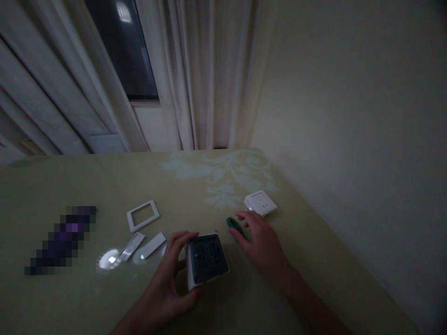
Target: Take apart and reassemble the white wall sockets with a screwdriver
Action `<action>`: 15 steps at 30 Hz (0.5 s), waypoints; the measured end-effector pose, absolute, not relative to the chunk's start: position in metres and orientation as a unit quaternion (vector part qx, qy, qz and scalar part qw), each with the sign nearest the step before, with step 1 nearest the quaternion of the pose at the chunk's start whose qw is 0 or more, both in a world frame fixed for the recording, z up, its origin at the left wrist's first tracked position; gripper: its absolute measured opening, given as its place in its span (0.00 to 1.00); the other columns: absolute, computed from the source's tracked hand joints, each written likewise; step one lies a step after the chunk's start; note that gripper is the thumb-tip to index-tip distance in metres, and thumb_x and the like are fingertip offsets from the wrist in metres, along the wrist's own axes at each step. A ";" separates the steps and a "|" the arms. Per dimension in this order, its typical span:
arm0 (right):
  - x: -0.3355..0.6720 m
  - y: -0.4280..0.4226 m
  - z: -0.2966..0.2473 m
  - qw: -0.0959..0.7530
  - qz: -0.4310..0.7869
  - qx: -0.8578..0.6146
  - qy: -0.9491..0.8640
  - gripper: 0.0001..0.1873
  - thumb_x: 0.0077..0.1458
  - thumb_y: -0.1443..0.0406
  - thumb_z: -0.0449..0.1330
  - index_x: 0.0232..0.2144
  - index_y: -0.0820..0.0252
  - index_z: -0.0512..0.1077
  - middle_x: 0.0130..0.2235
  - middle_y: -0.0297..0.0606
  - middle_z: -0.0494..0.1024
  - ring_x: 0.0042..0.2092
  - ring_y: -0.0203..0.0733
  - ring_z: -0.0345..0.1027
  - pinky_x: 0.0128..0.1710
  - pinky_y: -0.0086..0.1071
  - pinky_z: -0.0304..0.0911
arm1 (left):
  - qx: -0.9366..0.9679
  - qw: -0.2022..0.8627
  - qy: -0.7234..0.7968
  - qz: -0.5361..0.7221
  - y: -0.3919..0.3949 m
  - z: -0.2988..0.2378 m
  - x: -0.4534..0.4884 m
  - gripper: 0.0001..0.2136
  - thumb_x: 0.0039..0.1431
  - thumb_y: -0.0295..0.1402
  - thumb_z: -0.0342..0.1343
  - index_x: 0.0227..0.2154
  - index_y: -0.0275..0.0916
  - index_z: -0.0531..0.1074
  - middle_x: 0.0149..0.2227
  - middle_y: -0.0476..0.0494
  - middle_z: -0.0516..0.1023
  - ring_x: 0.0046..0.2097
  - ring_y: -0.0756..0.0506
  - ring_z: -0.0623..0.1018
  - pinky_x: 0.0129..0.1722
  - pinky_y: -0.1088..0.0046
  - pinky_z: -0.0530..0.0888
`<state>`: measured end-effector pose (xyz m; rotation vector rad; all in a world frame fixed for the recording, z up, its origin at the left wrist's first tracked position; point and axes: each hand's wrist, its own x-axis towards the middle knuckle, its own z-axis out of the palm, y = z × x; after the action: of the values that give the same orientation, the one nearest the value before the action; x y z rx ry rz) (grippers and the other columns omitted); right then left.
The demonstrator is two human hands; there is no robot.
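Observation:
My left hand (171,274) grips a square wall socket unit (206,259) with its dark back side up, just above the table. My right hand (260,242) lies low over the table to the right of it, fingers stretched toward a small green-handled tool (233,224) and touching or nearly touching it. A second white wall socket (260,203) lies face up just beyond my right fingertips.
On the yellow-green table (104,186) lie a white square frame (142,215), two narrow white strips (143,245) and a blurred dark purple object (63,239) at the left. Curtains and a dark window stand behind; a wall runs along the right table edge.

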<state>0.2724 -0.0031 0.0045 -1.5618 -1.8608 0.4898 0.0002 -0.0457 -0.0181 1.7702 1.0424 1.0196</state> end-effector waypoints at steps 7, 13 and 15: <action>0.283 0.007 -0.010 0.275 0.226 -0.601 -0.716 0.20 0.53 0.70 0.68 0.49 0.56 0.80 0.49 0.47 0.85 0.50 0.57 0.79 0.54 0.50 0.72 | 0.756 0.436 0.362 0.327 -0.055 -0.016 0.002 0.45 0.55 0.26 0.67 0.72 0.58 0.56 0.70 0.36 0.66 0.68 0.30 0.74 0.61 0.48 0.81; 0.299 0.010 0.013 0.402 0.271 -0.569 -0.665 0.27 0.62 0.61 0.63 0.63 0.58 0.73 0.46 0.43 0.83 0.40 0.45 0.79 0.41 0.38 0.77 | 0.834 0.311 0.364 0.273 -0.048 -0.023 -0.001 0.51 0.49 0.25 0.70 0.74 0.55 0.54 0.69 0.36 0.70 0.66 0.29 0.77 0.64 0.47 0.79; 0.302 0.007 0.022 0.496 0.317 -0.522 -0.617 0.30 0.64 0.58 0.64 0.65 0.55 0.70 0.49 0.43 0.81 0.42 0.44 0.78 0.40 0.37 0.78 | 0.840 0.297 0.371 0.261 -0.047 -0.025 -0.002 0.49 0.50 0.29 0.72 0.73 0.55 0.55 0.68 0.36 0.72 0.65 0.29 0.78 0.64 0.47 0.80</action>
<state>0.3023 0.0071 0.0219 -1.2649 -1.4947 0.7688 -0.0016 -0.0470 -0.0253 2.2339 0.9878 0.6938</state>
